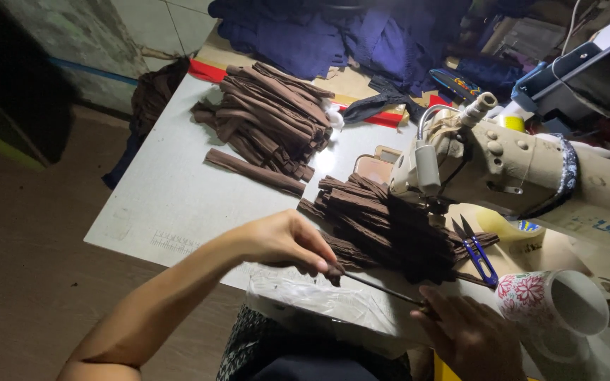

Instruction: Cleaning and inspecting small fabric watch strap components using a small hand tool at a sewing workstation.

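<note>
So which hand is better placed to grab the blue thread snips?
Probably the right hand: the blue thread snips lie just above it, by the floral mug. The left hand pinches the brown strip farther away.

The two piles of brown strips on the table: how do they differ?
The far pile lies in better light, beside the table's back edge, with one strip lying apart from it. The near pile sits in shadow under the sewing machine, and the left hand touches it. Both hold folded brown fabric strips.
</note>
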